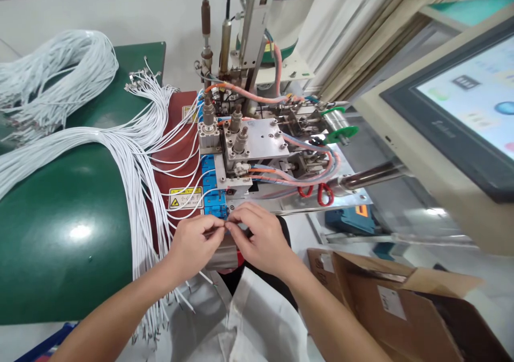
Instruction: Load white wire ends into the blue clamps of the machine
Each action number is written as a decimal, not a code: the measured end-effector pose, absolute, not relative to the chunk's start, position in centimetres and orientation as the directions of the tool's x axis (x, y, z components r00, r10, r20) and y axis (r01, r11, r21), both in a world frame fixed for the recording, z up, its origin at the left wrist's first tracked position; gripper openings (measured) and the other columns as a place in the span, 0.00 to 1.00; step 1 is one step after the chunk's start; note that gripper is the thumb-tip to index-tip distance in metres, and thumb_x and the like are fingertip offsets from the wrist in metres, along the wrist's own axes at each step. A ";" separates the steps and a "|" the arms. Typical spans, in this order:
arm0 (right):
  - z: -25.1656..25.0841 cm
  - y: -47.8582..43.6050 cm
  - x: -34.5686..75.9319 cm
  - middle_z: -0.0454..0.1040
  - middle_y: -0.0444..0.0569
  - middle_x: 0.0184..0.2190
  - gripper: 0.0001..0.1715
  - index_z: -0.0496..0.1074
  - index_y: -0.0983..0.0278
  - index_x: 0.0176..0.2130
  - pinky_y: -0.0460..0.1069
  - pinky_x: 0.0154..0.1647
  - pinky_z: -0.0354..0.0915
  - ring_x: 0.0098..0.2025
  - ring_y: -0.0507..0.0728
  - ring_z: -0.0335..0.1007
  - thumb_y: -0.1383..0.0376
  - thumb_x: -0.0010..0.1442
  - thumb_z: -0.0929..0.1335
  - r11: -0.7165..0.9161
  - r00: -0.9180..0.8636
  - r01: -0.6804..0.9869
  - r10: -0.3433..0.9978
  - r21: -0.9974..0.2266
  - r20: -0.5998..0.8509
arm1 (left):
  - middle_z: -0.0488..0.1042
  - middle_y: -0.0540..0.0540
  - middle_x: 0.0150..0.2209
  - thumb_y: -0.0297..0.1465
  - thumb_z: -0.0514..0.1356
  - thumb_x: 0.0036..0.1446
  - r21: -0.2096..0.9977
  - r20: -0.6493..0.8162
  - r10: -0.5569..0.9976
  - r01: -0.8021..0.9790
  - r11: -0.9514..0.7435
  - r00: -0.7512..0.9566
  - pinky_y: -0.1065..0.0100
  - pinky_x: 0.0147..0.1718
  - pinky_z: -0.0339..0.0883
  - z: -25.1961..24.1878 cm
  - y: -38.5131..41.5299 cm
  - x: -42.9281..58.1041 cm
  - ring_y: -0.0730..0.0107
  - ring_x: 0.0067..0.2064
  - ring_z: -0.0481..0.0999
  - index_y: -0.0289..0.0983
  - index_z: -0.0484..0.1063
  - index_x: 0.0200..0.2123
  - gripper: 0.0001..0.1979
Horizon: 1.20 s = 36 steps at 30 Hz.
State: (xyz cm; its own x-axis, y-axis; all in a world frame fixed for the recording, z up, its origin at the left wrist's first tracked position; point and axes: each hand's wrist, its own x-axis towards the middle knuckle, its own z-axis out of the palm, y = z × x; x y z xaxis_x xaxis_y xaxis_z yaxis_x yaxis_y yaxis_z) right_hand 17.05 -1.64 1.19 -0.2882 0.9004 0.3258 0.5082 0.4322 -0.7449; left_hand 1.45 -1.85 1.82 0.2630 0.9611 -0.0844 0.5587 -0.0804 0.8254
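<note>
My left hand (197,244) and my right hand (259,239) meet fingertip to fingertip at the near end of a row of blue clamp blocks (212,185). Both are closed in a pinch. Whatever lies between the fingertips is small and hidden by them. Several white cables (138,206) fan across toward the blue blocks, and some pass close beside or under my left hand. Below that hand, a loose white cable end (206,278) shows thin wire tips. The blue blocks sit along the left edge of a metal machine (257,140).
A green table (52,217) at left carries a coiled cable bundle (80,78). A warning label (185,197) lies on a red-brown plate. Right of the machine are a solder wire spool (339,126), a touch screen (474,105) and an open cardboard box (385,298).
</note>
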 end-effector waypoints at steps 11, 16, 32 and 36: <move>-0.3 -2.9 14.9 0.66 0.43 0.19 0.11 0.65 0.63 0.20 0.47 0.28 0.61 0.24 0.51 0.62 0.67 0.53 0.64 0.096 0.071 0.311 0.990 -0.946 0.124 | 0.74 0.50 0.24 0.33 0.57 0.52 0.936 -0.218 0.972 0.301 0.182 0.091 0.74 0.26 0.67 0.7 -2.4 1.8 0.74 0.25 0.72 0.34 0.71 0.28 0.08; -0.4 -2.6 15.6 0.70 0.45 0.24 0.05 0.69 0.63 0.26 0.47 0.28 0.62 0.27 0.52 0.65 0.67 0.52 0.64 0.045 0.088 0.255 0.994 -0.966 0.069 | 0.74 0.49 0.25 0.32 0.57 0.51 0.936 -0.246 0.962 0.285 0.205 0.116 0.74 0.27 0.68 0.8 -2.1 1.9 0.74 0.26 0.73 0.34 0.72 0.29 0.07; -2.6 -2.0 16.7 0.71 0.45 0.24 0.08 0.67 0.62 0.27 0.47 0.31 0.60 0.29 0.54 0.66 0.64 0.56 0.62 -0.007 0.045 0.518 0.999 -0.856 0.020 | 0.72 0.49 0.33 0.29 0.54 0.55 0.671 -0.082 0.933 0.711 -0.208 0.350 0.68 0.34 0.65 1.4 -0.5 -0.1 0.69 0.34 0.72 0.39 0.71 0.36 0.08; -3.1 -1.6 16.7 0.72 0.45 0.25 0.09 0.67 0.62 0.28 0.46 0.30 0.59 0.28 0.54 0.66 0.63 0.56 0.61 -0.074 0.045 0.562 0.997 -0.824 -0.059 | 0.70 0.47 0.34 0.25 0.50 0.56 0.621 -0.043 0.930 0.739 -0.261 0.366 0.65 0.38 0.64 1.0 -0.2 -0.5 0.68 0.37 0.71 0.38 0.69 0.35 0.09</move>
State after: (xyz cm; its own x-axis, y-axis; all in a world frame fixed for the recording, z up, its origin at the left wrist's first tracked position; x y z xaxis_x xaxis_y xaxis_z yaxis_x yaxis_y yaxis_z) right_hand 16.66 -1.65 -3.10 0.0445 0.9973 -0.0587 0.5624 -0.0736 -0.8236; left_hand -0.47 -0.18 1.03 0.3655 0.9298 -0.0433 0.7387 -0.2615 0.6213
